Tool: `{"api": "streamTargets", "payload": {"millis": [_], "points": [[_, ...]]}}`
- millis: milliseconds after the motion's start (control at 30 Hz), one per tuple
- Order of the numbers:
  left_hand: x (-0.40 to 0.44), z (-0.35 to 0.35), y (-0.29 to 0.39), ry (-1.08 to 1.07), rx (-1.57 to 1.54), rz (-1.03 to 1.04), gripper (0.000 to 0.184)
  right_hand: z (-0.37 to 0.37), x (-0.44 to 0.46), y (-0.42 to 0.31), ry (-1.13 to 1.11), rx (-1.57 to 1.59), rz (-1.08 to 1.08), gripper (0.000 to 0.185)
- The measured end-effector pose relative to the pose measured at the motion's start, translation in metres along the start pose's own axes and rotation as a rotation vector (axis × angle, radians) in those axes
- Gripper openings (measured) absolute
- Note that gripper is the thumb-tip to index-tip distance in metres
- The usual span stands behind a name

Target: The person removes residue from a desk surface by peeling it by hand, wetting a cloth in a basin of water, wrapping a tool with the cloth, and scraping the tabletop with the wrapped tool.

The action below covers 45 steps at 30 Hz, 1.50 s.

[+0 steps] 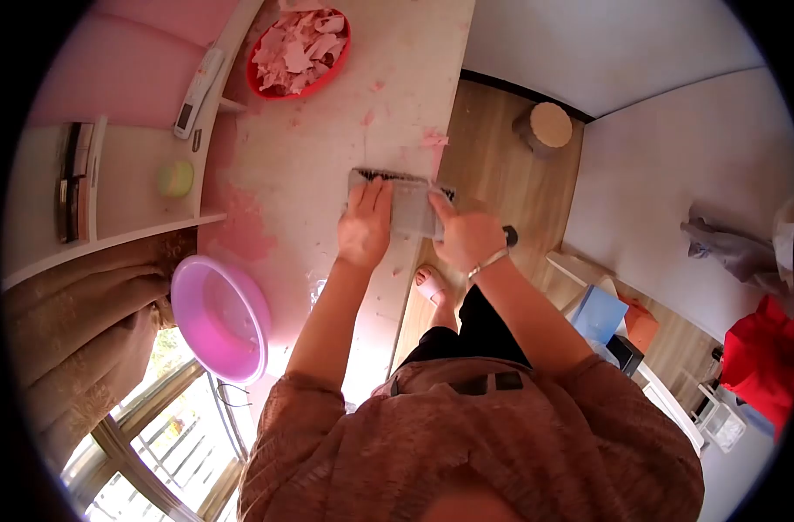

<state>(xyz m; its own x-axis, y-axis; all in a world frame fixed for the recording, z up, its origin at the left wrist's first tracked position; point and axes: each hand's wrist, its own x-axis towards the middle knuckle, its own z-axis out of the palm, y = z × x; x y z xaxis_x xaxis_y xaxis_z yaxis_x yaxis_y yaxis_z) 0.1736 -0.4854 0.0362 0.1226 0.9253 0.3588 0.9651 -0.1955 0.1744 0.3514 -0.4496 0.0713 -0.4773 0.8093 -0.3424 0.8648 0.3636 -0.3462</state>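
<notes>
A wide grey scraper [412,209] with a dark far edge lies across the right edge of the worn desktop. My right hand [468,237] is closed round its handle, with the index finger stretched onto the blade. A black handle end [510,236] sticks out beside that hand. On the blade's left part, my left hand [366,224] rests with straight fingers lying flat; its thumb is hidden. The pale desktop [314,148] carries pink patches [240,222], and a pink flake [434,138] sits at its edge beyond the scraper.
At the far end stands a red basin [342,65] full of pale pink scraps [297,52]. A pink-purple basin [260,304] is at the near left, by the window. Shelves [140,191] line the left side. On the wooden floor stands a round stool [549,126].
</notes>
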Motion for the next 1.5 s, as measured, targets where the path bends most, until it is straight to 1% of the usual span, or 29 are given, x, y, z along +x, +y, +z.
{"api": "streamTargets", "payload": {"millis": [100, 300, 333, 367, 433, 500, 533, 567, 600, 633, 700, 733, 800, 833, 900, 933, 967, 1000, 1033, 1100, 1167, 1233, 1267, 1300, 1333, 1367, 1433, 1467, 1500], "points": [[0.001, 0.002, 0.000, -0.018, 0.036, -0.007, 0.034, -0.005, 0.002, 0.002, -0.038, 0.037, 0.001, 0.063], [0.057, 0.018, -0.017, -0.015, 0.033, -0.107, 0.040, -0.017, 0.066, 0.020, 0.073, -0.025, -0.031, 0.061], [0.058, 0.020, -0.019, -0.029, 0.015, -0.118, 0.044, -0.021, 0.072, 0.024, 0.078, -0.022, -0.070, 0.061], [0.053, 0.022, -0.019, -0.031, 0.016, -0.125, 0.044, -0.024, 0.073, 0.026, 0.080, -0.018, -0.109, 0.061], [0.047, 0.025, -0.015, -0.021, -0.022, -0.184, 0.048, -0.024, 0.065, 0.030, 0.091, 0.028, -0.121, 0.059], [0.040, 0.025, -0.013, -0.027, -0.026, -0.189, 0.049, -0.016, 0.053, 0.030, 0.529, -0.112, -0.275, 0.069], [0.038, 0.024, -0.013, -0.034, -0.033, -0.191, 0.049, -0.022, 0.053, 0.029, 0.526, -0.109, -0.275, 0.069], [0.037, 0.022, -0.014, -0.038, -0.034, -0.192, 0.049, -0.031, 0.052, 0.029, 0.167, 0.009, -0.166, 0.075], [0.036, 0.020, -0.015, -0.032, -0.008, -0.161, 0.044, -0.043, 0.052, 0.027, -0.190, 0.124, -0.054, 0.082], [0.035, 0.018, -0.017, -0.027, 0.017, -0.129, 0.039, -0.047, 0.053, 0.027, -0.193, 0.123, -0.053, 0.082], [0.036, 0.014, -0.019, -0.035, -0.013, -0.128, 0.040, -0.054, 0.059, 0.031, -0.385, 0.308, -0.024, 0.093], [0.037, 0.013, -0.020, -0.038, -0.040, -0.127, 0.041, -0.052, 0.063, 0.034, -0.385, 0.302, -0.025, 0.093], [0.035, 0.011, -0.020, -0.036, -0.051, -0.157, 0.042, -0.047, 0.065, 0.033, -0.349, 0.325, -0.131, 0.098], [0.035, 0.010, -0.020, -0.034, -0.061, -0.180, 0.043, -0.052, 0.064, 0.030, -0.347, 0.319, -0.134, 0.098], [0.035, 0.005, -0.020, -0.038, -0.099, -0.209, 0.045, -0.062, 0.062, 0.020, -0.428, 0.223, -0.059, 0.097], [0.034, 0.001, -0.020, -0.045, -0.134, -0.236, 0.048, -0.062, 0.062, 0.015, -0.428, 0.212, -0.069, 0.097], [0.034, -0.003, -0.022, -0.035, -0.128, -0.249, 0.048, -0.062, 0.062, 0.010, -0.417, 0.184, -0.028, 0.091], [0.034, -0.006, -0.025, -0.046, -0.201, -0.262, 0.049, -0.061, 0.061, 0.004, -0.406, 0.154, 0.009, 0.085], [0.033, -0.010, -0.027, -0.053, -0.271, -0.279, 0.051, -0.059, 0.060, -0.001, -0.409, 0.139, -0.012, 0.085], [0.025, -0.019, -0.031, -0.002, -0.272, -0.348, 0.052, -0.057, 0.056, -0.014, -0.268, 0.085, -0.110, 0.076], [0.011, -0.028, -0.040, 0.051, -0.268, -0.407, 0.053, -0.058, 0.047, -0.042, -0.250, -0.006, -0.165, 0.073], [-0.015, -0.030, -0.043, 0.293, -0.262, -0.562, 0.054, -0.050, 0.048, -0.057, -0.227, -0.094, -0.213, 0.069], [-0.027, -0.030, -0.044, 0.313, -0.249, -0.575, 0.054, -0.031, 0.054, -0.055, -0.128, -0.078, -0.342, 0.068], [-0.040, -0.031, -0.043, 0.363, -0.180, -0.669, 0.052, -0.020, 0.058, -0.057, -0.032, -0.058, -0.472, 0.067], [-0.051, -0.033, -0.042, 0.411, -0.111, -0.763, 0.051, -0.018, 0.061, -0.064, -0.038, -0.097, -0.474, 0.064], [-0.061, -0.035, -0.042, 0.426, -0.098, -0.779, 0.051, -0.014, 0.067, -0.068, -0.040, -0.105, -0.499, 0.064], [-0.075, -0.036, -0.042, 0.287, -0.357, -1.049, 0.052, -0.009, 0.083, -0.070, 0.166, -0.076, -0.622, 0.048], [-0.082, -0.032, -0.044, 0.313, -0.507, -1.069, 0.045, -0.010, 0.090, -0.071, 0.216, -0.064, -0.660, 0.035], [-0.082, -0.037, -0.042, 0.333, -0.504, -1.088, 0.045, -0.005, 0.103, -0.067, 0.208, -0.074, -0.683, 0.035]]}}
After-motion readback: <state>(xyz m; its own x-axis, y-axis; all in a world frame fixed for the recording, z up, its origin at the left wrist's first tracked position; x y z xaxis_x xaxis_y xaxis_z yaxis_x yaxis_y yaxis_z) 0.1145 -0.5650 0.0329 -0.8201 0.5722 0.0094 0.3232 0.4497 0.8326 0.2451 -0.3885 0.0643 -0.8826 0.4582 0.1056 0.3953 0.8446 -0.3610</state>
